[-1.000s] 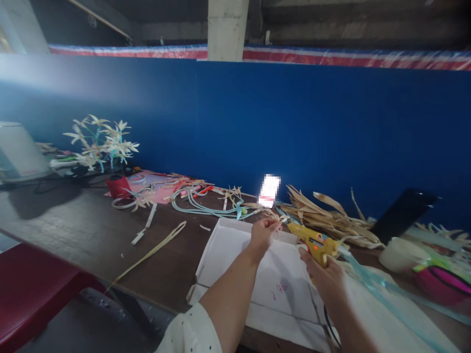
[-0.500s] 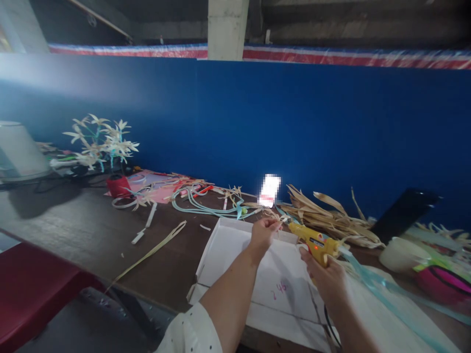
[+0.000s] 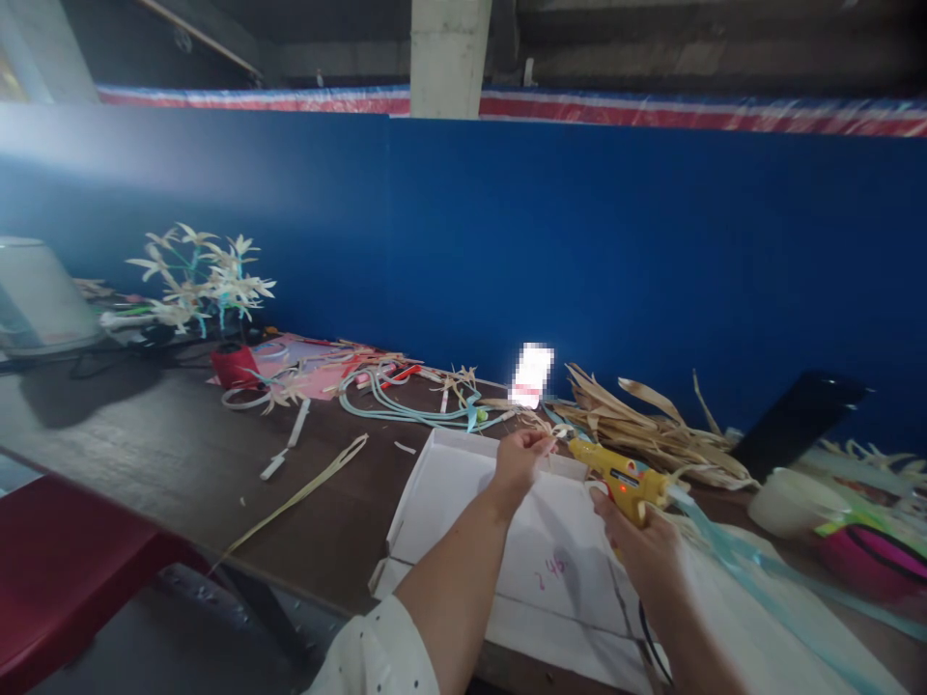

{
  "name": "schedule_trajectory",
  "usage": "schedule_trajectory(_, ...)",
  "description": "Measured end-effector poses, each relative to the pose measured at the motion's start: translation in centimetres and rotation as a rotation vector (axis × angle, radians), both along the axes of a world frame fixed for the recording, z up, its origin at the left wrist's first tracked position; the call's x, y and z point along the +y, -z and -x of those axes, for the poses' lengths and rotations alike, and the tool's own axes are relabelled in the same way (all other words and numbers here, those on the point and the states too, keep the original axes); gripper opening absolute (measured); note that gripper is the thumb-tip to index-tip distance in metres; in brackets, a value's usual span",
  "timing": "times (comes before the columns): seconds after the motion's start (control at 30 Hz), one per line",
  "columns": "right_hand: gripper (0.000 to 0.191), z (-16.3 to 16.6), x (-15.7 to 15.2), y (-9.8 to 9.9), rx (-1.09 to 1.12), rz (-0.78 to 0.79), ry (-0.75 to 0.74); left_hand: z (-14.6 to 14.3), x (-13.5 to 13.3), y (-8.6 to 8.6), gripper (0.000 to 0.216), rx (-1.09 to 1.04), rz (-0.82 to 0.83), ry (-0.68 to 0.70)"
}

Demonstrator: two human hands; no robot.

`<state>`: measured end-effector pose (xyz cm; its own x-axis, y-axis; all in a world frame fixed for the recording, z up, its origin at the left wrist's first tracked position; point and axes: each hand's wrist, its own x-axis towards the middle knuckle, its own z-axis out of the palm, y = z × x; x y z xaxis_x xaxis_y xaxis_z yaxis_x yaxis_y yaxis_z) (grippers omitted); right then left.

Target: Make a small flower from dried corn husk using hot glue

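My left hand [image 3: 519, 461] is raised over a flattened white box [image 3: 463, 492], its fingers pinched on a small dried straw flower piece [image 3: 550, 430]. My right hand [image 3: 637, 545] grips a yellow hot glue gun [image 3: 615, 475], whose nozzle points left and sits right at the straw piece. A small red light glows on the gun. A pale blue ribbon [image 3: 731, 555] trails from beside my right hand toward the lower right.
A heap of dried straw leaves [image 3: 644, 425] lies behind the gun. Farther left are blue cords [image 3: 391, 401], a red spool [image 3: 233, 365], pink paper and a bunch of straw flowers [image 3: 207, 280]. A white bowl [image 3: 786, 502], pink pouch [image 3: 869, 560] and black tablet [image 3: 793, 420] sit right.
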<state>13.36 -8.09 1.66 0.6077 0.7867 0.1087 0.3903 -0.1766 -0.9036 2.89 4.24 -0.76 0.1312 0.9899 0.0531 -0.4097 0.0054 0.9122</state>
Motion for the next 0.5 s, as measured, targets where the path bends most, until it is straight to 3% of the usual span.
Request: schedule_trajectory(0.5,0.038,-0.06,0.03,0.00,-0.010,0.022,-0.003,0.01,-0.07,-0.08,0.022,0.010,0.020,-0.005)
